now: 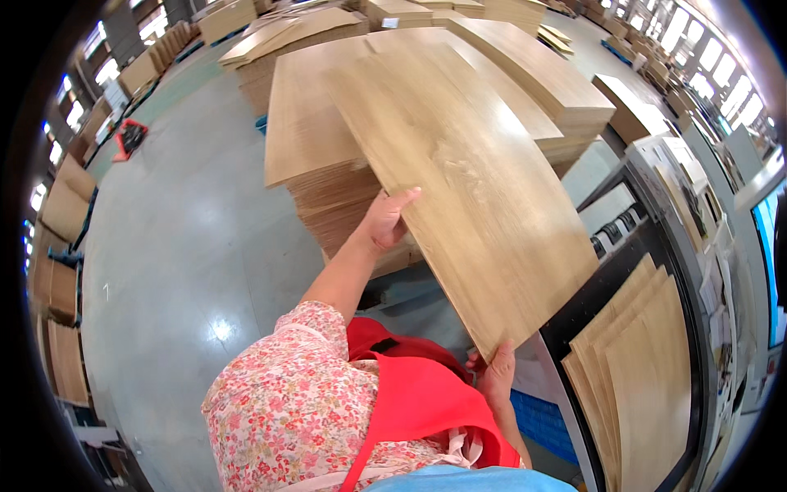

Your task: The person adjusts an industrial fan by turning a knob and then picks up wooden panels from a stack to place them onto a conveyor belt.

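Note:
A long wood-grain panel is held between my two hands, slanting away from me over a stack. My left hand grips its left edge about midway, thumb on the top face and fingers hidden beneath. Down at the near corner, my right hand closes on the panel's end, thumb on top. Beneath the panel's far part is a tall stack of like panels. To the right, several smaller wood-grain boards lie fanned out on the black bed of a machine.
More stacked panels stand behind. Beside the black bed rises the machine's light housing, with a screen at the far right. A red pallet jack is on the grey floor at left. A blue pallet sits low near my right hand.

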`<state>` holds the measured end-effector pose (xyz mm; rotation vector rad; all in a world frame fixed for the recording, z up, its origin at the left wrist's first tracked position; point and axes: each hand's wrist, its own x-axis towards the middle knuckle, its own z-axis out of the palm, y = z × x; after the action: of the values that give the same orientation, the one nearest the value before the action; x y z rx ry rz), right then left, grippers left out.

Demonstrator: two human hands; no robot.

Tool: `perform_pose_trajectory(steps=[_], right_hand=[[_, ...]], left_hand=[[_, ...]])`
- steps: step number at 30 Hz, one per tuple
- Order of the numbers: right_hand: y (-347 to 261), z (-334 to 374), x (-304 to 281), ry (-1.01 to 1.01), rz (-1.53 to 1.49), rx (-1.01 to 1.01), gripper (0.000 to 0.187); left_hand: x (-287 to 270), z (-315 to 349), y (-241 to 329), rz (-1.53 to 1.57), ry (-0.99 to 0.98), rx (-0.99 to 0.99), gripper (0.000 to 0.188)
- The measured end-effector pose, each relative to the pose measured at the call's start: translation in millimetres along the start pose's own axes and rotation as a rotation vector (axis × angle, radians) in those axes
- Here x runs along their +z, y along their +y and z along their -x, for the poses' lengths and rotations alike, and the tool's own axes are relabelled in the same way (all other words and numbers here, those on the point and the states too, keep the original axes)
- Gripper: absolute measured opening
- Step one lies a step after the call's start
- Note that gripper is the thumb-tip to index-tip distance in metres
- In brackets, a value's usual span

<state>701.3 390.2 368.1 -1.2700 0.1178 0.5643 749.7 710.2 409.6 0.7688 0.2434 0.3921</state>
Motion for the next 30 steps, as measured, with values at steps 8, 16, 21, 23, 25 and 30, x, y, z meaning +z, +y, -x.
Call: perform_pose_trajectory(steps=[8, 16, 21, 23, 25, 30], right_hand=[[-2.1, -26.4, -5.3, 0.006, -0.187, 0.065, 0.051], [4.9, -47.2, 4.3, -0.161, -0.518, 0.149, 0.055], [-20.7, -41.3, 8.6, -0.204, -0.406, 0.339, 0.056], [-9.9, -29.1, -0.3, -0.316, -0.248, 0.263, 0.052], [-4.3, -11.8, -13.9, -0.398, -0.077, 0.193, 0.048], [-3.5, 36.2, -46.2, -0.47, -0.012, 0.072, 0.033]], left_hand=[[94.9, 37.7, 33.5, -0.29, -0.14, 0.302, 0.043], [227.2, 76.9, -4.8, -0.203, -0.444, 0.431, 0.041], [282.6, 105.2, -28.3, -0.54, -0.677, 0.604, 0.044], [300.7, 120.6, -35.5, -0.626, -0.729, 0.607, 0.046], [312.3, 132.1, -50.0, -0.696, -0.784, 0.608, 0.047], [334.2, 157.3, -76.0, -0.881, -1.16, 0.726, 0.05]])
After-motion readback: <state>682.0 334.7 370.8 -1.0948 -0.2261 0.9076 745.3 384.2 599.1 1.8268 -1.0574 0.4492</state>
